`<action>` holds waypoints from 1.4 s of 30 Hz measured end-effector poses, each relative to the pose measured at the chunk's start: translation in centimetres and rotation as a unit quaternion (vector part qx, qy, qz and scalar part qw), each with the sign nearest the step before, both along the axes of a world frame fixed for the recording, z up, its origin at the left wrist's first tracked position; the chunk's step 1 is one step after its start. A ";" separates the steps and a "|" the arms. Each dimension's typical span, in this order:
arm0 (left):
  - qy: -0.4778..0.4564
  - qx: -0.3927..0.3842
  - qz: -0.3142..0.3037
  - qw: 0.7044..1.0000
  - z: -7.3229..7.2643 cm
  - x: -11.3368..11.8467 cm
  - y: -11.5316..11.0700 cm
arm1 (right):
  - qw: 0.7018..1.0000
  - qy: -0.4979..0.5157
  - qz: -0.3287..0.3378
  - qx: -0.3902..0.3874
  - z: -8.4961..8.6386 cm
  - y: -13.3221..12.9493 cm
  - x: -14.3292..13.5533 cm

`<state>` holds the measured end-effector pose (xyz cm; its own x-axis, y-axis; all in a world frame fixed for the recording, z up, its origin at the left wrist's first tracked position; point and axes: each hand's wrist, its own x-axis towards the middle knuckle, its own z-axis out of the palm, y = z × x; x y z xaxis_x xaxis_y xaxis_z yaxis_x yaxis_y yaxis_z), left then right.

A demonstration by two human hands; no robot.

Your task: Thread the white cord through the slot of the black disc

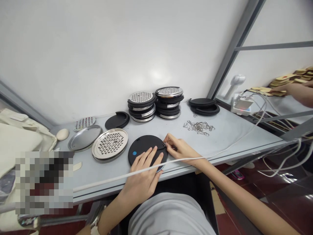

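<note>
A round black disc with a blue dot lies near the table's front edge. My left hand rests on its lower part, fingers stretched out and flat. At the disc's right edge, my right hand pinches a small metal clip, partly hidden by the fingertips. A loose pile of similar metal clips lies behind my right hand. To the left of the disc is a round metal grater plate, with a plain metal disc beside it.
Two stacks of black-rimmed graters stand against the wall. Black rings lie at the back right, and another black holder at the back left. A white cable crosses the front. Another person's arm shows at right.
</note>
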<state>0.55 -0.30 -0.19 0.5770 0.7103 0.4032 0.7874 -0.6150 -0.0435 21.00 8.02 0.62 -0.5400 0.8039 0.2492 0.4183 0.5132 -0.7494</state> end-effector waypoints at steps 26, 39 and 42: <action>-0.005 -0.004 0.002 1.000 0.1 0.0 0.0 | 1.000 -0.001 -0.003 -0.009 -0.1 -0.1 0.0; -0.005 -0.007 0.005 1.000 0.1 0.1 0.0 | 1.000 -0.006 -0.004 -0.009 -0.2 0.0 0.0; -0.004 -0.009 0.004 1.000 0.2 0.0 0.0 | 1.000 -0.007 -0.006 -0.008 -0.2 0.0 0.0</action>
<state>0.58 -0.35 -0.01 0.5685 0.7219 0.3946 0.7923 -0.6095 -0.0264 20.96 7.98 0.42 -0.5334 0.8145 0.2281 0.4350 0.4954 -0.7519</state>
